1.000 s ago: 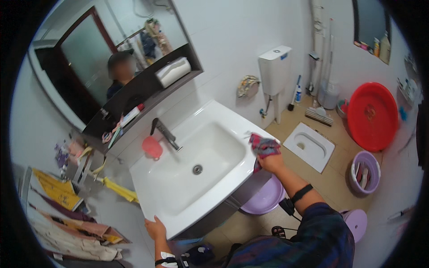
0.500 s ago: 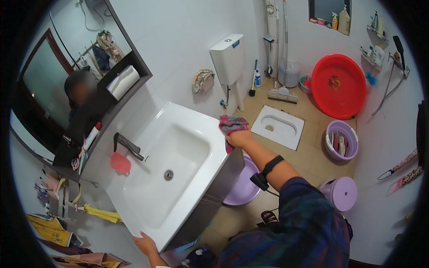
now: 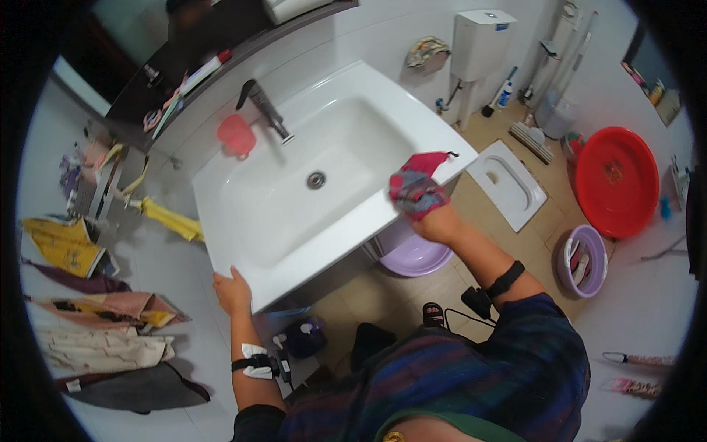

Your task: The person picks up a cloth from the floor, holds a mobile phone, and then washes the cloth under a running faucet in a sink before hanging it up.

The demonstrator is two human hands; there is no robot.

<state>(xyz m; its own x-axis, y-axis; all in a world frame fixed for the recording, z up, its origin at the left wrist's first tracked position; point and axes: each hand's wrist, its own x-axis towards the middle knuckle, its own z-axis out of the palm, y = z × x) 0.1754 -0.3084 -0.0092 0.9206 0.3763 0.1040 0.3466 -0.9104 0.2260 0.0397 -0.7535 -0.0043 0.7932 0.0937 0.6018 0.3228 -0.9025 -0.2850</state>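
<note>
A white washbasin (image 3: 274, 274) fills the middle of the view, with a drain in its bowl. My right hand (image 3: 437, 223) is closed on a crumpled pink-and-grey cloth (image 3: 418, 187), pressed against the basin's near rim toward its right end. One corner of the cloth sticks out over the rim's right side. At the near left corner rests my left hand (image 3: 234, 292), holding nothing, its thumb apart and its fingers partly hidden along the edge. A dark faucet (image 3: 266, 110) rises from the back rim, beside a pink cup (image 3: 237, 135).
Below the basin sits a purple tub (image 3: 418, 256). To the right are a squat toilet (image 3: 524, 200), a large red tub (image 3: 632, 199) and a purple bucket (image 3: 567, 269). Towels (image 3: 110, 346) hang at the left; a mirror shelf (image 3: 243, 46) juts out above the faucet.
My right hand and the cloth have moved from the basin's right end to its near rim. My left hand stays at the near left corner. The view has turned and shifted.
</note>
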